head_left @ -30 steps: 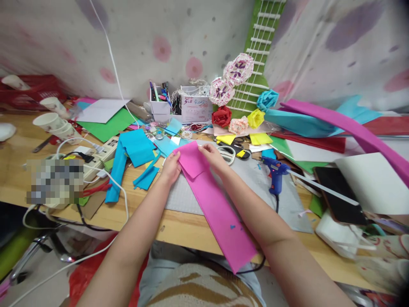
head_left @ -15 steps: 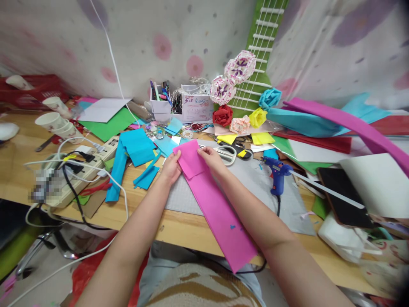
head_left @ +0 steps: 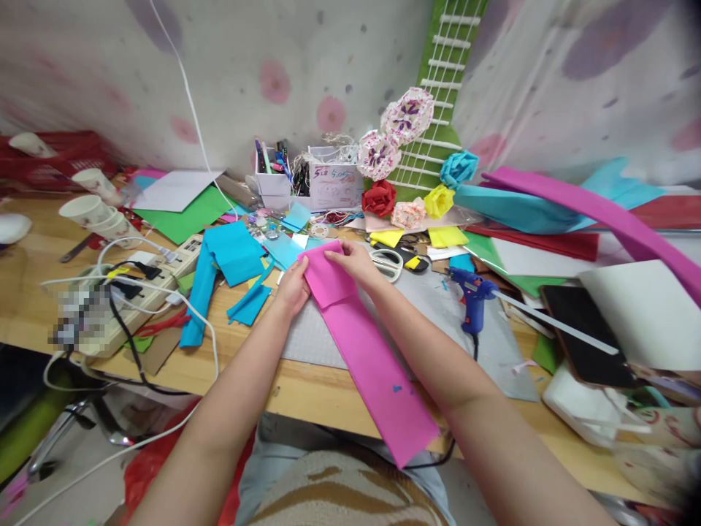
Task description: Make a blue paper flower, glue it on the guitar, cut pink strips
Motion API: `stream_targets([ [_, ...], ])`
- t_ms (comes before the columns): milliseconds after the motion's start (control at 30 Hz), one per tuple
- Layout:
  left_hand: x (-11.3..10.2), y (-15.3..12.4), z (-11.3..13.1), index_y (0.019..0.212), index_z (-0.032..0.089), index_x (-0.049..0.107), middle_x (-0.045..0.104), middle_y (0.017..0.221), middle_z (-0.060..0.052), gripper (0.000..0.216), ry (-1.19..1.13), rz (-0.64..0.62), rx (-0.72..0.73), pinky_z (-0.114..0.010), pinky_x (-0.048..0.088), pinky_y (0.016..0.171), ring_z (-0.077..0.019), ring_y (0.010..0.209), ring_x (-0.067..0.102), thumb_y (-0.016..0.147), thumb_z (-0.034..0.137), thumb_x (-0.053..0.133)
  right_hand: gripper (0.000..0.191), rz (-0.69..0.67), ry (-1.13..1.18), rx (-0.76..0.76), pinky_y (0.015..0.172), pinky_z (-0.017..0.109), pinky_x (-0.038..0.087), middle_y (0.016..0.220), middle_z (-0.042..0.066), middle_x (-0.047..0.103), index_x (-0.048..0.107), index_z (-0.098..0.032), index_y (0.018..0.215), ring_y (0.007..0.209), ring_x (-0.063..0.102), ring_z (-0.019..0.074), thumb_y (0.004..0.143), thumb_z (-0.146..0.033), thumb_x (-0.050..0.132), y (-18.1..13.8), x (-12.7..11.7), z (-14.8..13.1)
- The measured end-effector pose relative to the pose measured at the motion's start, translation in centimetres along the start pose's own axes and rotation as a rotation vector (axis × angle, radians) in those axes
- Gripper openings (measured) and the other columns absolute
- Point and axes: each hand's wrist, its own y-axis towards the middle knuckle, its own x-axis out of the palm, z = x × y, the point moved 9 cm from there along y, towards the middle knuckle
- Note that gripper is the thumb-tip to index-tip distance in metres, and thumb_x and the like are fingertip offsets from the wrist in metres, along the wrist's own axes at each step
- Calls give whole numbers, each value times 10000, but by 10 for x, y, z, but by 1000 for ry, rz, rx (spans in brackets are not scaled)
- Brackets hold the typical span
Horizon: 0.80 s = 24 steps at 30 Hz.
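A long strip of pink crepe paper [head_left: 377, 365] runs from between my hands down past the table's front edge. Its far end is folded back over itself as a squarish flap. My left hand [head_left: 294, 289] pinches the flap's left edge between thumb and fingers. At the upper right corner of the fold, my right hand [head_left: 353, 264] grips the paper, its thumb and fingertips on the top edge. Small blue scraps [head_left: 397, 389] lie on the lower part of the strip. Scissors [head_left: 388, 264] with pale handles rest just beyond my right hand.
A blue glue gun [head_left: 472, 296] with a white stick stands on the grey mat [head_left: 438, 307] at right, near a dark phone [head_left: 585, 336]. Blue paper pieces [head_left: 235, 252] and a corded power strip [head_left: 147, 299] lie left. Paper flowers [head_left: 379, 199] and pen boxes [head_left: 274, 179] stand behind.
My right hand has shifted slightly left along the fold's top edge, its fingers now further over the paper. My left hand keeps its hold, and the strip lies nearly the same.
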Motion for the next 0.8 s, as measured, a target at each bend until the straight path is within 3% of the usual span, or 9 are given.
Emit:
stream_targets([
  [333, -9, 6, -1, 862, 145, 620, 701, 765, -43, 126, 72, 27, 54, -343, 501, 839, -181, 792, 665, 815, 244, 558, 273, 44, -6, 20, 701, 256, 451, 836, 9, 603, 520, -172, 856, 784, 556, 136, 706, -393, 579, 1, 2, 11],
  [467, -25, 9, 2, 854, 146, 602, 694, 794, -49, 122, 53, 161, 131, -350, 486, 854, -179, 828, 657, 818, 241, 535, 389, -74, -91, 157, 634, 259, 459, 802, -8, 612, 478, -196, 940, 702, 582, 135, 666, -412, 651, -8, 9, 28],
  [533, -30, 9, 6, 846, 143, 594, 688, 801, -47, 114, 50, 203, 168, -340, 484, 848, -172, 831, 651, 803, 235, 543, 355, -137, -172, 214, 611, 244, 450, 781, -16, 609, 487, -194, 905, 673, 580, 126, 649, -349, 679, -14, 10, 33],
  [667, -31, 5, 15, 868, 141, 582, 667, 751, -25, 155, 116, 203, 157, -293, 497, 770, -142, 737, 636, 724, 193, 602, 248, -211, -370, 219, 588, 210, 416, 759, -23, 594, 526, -179, 831, 671, 560, 109, 655, -263, 679, -22, 8, 30],
  [800, -37, -2, 26, 933, 143, 564, 663, 742, -31, 286, 339, 135, 71, -280, 500, 684, -126, 650, 618, 656, 134, 633, 255, -363, -579, 218, 540, 204, 368, 739, -20, 587, 557, -179, 844, 651, 534, 112, 657, -288, 692, -31, 10, 21],
])
